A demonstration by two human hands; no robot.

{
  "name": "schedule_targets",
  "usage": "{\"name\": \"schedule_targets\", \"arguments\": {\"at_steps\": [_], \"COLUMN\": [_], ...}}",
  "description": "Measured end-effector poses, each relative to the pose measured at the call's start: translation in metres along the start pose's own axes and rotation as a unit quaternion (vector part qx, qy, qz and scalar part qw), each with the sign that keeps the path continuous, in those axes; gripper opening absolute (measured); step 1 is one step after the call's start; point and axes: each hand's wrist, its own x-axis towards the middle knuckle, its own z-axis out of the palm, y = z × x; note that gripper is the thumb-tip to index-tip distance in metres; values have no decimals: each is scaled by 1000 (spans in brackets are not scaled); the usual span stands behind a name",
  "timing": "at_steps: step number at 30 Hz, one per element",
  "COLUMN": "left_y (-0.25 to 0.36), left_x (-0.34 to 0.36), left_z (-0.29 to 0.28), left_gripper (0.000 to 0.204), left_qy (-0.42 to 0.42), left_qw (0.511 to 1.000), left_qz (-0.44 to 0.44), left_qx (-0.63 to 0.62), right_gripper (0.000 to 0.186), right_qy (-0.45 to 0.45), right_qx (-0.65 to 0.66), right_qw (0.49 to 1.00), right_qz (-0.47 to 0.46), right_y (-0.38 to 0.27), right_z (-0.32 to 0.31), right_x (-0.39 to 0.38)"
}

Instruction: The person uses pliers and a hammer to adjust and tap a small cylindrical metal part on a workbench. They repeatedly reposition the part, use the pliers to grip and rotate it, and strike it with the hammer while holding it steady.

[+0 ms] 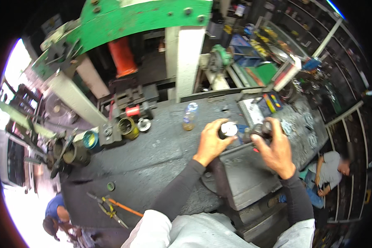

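My left hand point(211, 142) is closed around a short dark cylinder with a bright, pale round end point(229, 129). To its right, my right hand point(276, 151) grips a dark, rounded part point(261, 130) between thumb and fingers; its exact kind is blurred. The two held pieces are close to each other above the dark workbench point(161, 153), with a visible gap between my hands. Beyond my left hand stands a clear plastic bottle point(189, 117) with some brownish liquid at its bottom. A grey metal block or plate point(252, 177) lies below my hands.
Pliers point(110, 208) and an orange-handled tool point(126, 206) lie at the near left. Cans point(128, 128) and a vise-like tool point(138, 109) line the left back. A multimeter-like device point(272, 102) sits right. A green press frame point(144, 18) rises behind. Two people point(328, 169) point(58, 215) are at the sides.
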Motion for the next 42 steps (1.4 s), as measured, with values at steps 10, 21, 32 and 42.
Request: {"name": "schedule_targets", "arguments": {"at_steps": [10, 21, 32, 42], "left_y": [-15, -123, -86, 40], "left_x": [-201, -356, -340, -66], "left_z": [-208, -437, -399, -146], "left_gripper": [37, 50, 33, 22], "left_qy": [229, 282, 352, 98], "left_qw": [941, 641, 785, 971], "left_qz": [-156, -579, -324, -41], "left_qx": [195, 418, 394, -212], "right_gripper": [51, 50, 53, 53], "right_qy": [-59, -65, 26, 67], "right_qx": [127, 170, 111, 74], "right_qw": [989, 983, 993, 994], "right_qz": [52, 14, 43, 34], "right_y": [30, -17, -76, -48], "right_z": [-13, -20, -52, -85], "right_x": [-38, -74, -137, -137]}}
